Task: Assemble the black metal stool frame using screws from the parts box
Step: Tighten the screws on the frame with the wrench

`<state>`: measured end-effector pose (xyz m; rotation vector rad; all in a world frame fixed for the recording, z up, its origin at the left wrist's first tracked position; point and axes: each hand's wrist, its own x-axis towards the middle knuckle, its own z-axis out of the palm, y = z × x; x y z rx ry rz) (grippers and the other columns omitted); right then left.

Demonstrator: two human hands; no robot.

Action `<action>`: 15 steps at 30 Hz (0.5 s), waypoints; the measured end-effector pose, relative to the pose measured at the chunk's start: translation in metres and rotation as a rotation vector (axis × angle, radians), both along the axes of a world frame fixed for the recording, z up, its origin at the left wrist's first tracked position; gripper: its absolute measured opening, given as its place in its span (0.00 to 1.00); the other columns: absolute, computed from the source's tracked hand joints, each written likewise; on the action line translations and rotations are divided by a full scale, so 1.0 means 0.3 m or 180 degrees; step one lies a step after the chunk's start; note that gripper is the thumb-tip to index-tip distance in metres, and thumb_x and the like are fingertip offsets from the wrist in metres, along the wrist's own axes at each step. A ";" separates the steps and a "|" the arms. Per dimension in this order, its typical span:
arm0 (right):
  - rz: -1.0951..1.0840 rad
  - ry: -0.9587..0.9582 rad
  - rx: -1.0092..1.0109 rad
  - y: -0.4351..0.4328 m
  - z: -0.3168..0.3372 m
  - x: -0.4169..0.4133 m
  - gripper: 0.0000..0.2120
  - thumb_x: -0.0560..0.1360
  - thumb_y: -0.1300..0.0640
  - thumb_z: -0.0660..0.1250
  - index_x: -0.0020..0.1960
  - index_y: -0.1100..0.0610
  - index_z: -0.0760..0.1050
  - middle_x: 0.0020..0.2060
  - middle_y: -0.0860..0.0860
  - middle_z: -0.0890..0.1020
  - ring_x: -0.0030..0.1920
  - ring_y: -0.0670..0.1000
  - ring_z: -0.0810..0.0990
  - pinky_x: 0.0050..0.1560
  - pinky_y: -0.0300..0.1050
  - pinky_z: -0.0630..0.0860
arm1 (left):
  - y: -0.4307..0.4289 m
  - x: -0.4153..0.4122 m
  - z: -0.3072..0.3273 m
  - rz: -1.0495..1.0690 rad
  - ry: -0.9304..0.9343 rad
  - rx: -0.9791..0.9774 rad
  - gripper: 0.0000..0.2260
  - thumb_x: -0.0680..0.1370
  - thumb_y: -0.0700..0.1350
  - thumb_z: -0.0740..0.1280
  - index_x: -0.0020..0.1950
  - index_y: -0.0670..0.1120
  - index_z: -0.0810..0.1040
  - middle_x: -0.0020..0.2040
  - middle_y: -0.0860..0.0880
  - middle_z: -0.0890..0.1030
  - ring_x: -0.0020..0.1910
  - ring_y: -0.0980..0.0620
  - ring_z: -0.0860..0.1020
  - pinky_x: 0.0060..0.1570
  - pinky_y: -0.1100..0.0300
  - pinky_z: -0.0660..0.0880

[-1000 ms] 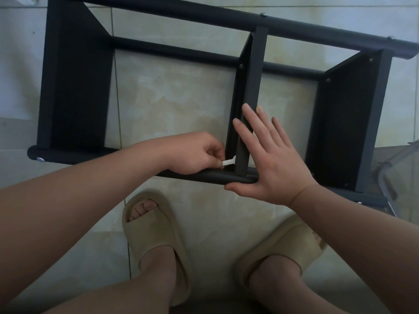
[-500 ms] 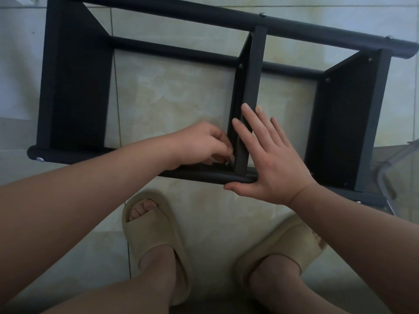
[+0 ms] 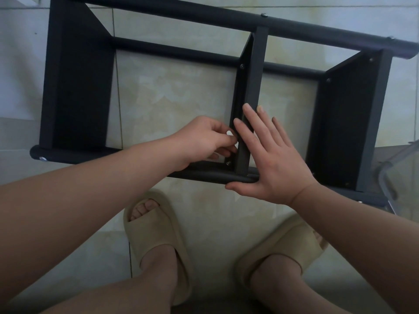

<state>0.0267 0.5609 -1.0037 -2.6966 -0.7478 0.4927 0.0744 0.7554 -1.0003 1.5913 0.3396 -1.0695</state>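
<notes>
On tiled floor (image 3: pixel 176 98), from head camera: black stool frame (image 3: pixel 77 87) resting just ahead of two beige sandals (image 3: pixel 156 227). Left hand (image 3: pixel 204 141) with fingers curled, pinching small white piece (image 3: pixel 230 133), just beside middle bar (image 3: pixel 254 82), above screw (image 3: pixel 228 163) at bar's near end. Right hand (image 3: pixel 276 164) flat, fingers straight, pressed against bar's other side, thumb along near tube (image 3: pixel 210 175).

left hand (image 3: pixel 204 141): my fingers are curled in, thumb and fingertips pinching a small white piece (image 3: pixel 230 133)
right hand (image 3: pixel 274 162): flat, fingers straight and a bit spread, thumb stuck out toward my left
arms: both forearms bare, reaching forward, angling in toward each other
</notes>
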 end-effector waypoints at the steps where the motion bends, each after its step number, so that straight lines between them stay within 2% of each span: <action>1: 0.0003 -0.0001 -0.0002 -0.001 -0.001 0.000 0.53 0.72 0.26 0.62 0.82 0.58 0.52 0.82 0.56 0.47 0.82 0.58 0.43 0.79 0.63 0.50 | 0.000 0.000 0.000 -0.0005 -0.0013 -0.0001 0.06 0.80 0.44 0.68 0.43 0.50 0.80 0.37 0.54 0.85 0.42 0.56 0.83 0.50 0.57 0.77; 5: 0.0012 -0.0002 -0.0008 0.000 -0.001 0.000 0.52 0.72 0.26 0.62 0.82 0.59 0.52 0.82 0.56 0.47 0.82 0.58 0.43 0.79 0.64 0.50 | 0.008 -0.002 -0.003 -0.0240 -0.0109 0.0056 0.06 0.80 0.43 0.69 0.43 0.50 0.80 0.37 0.55 0.85 0.39 0.59 0.83 0.45 0.60 0.75; 10: 0.0011 0.0002 -0.0015 0.001 0.000 0.001 0.52 0.72 0.26 0.61 0.82 0.59 0.53 0.82 0.56 0.47 0.82 0.59 0.43 0.79 0.64 0.50 | 0.008 -0.007 0.003 -0.0394 -0.0182 0.0092 0.07 0.80 0.42 0.69 0.42 0.49 0.81 0.35 0.56 0.85 0.37 0.60 0.83 0.35 0.71 0.74; 15: 0.0012 -0.0013 0.0001 0.001 0.001 0.001 0.52 0.72 0.26 0.62 0.82 0.59 0.53 0.82 0.57 0.47 0.82 0.59 0.44 0.79 0.64 0.50 | 0.001 -0.001 0.008 -0.0235 0.0063 0.0053 0.07 0.80 0.44 0.68 0.43 0.49 0.80 0.37 0.54 0.85 0.39 0.59 0.83 0.40 0.64 0.75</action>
